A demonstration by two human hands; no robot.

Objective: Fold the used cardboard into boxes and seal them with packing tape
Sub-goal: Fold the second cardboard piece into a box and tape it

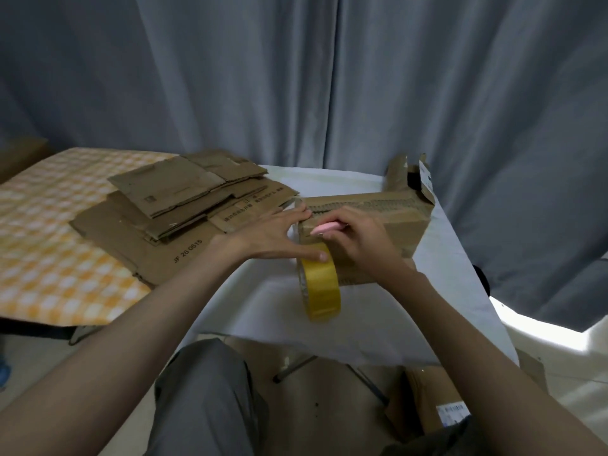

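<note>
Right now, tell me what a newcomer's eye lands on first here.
The yellow tape roll stands out, on edge at the table's near side against the cardboard box, with the left hand touching its top. The right hand grips a pink tool at the box's near end. Left of them lies a stack of flattened cardboard, partly over a yellow checkered cloth.

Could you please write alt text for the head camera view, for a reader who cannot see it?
A person's left hand steadies a cardboard box and a yellow tape roll on a white table, while the right hand grips a pink tool. Flattened cardboard lies stacked alongside.
</note>
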